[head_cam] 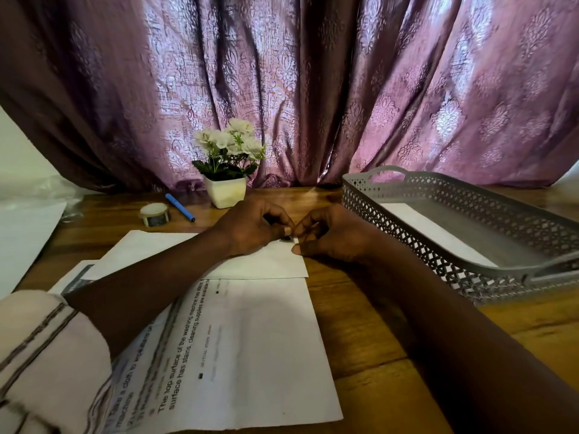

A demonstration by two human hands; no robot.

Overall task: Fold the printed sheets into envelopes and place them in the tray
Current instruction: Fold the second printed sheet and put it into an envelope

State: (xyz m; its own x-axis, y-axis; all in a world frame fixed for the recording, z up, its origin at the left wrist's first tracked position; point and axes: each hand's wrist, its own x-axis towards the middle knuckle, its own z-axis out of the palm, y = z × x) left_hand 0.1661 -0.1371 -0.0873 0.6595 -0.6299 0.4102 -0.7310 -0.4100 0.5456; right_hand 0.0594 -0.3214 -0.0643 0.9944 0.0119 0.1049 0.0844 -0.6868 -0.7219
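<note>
Head camera: A person works at a wooden table, both hands meeting over a folded white sheet that lies flat just beyond a stack of printed sheets. The left hand and right hand have their fingers curled in, and the fingertips of the two hands together pinch a small strip just above the folded sheet's far right corner. What the strip is cannot be told for certain, though a tape roll stands well to the left, near a blue pen and a potted plant. The grey lattice tray sits to the right, near the hands, with one white envelope already lying in it. A purple curtain hangs behind.

The step in hand looks like sealing this envelope. The next move likely calls for pressing the strip flat across the flap without creasing it, then lifting the envelope over the tray's wall and laying it on the one inside, before turning to the printed sheets waiting in front.
</note>
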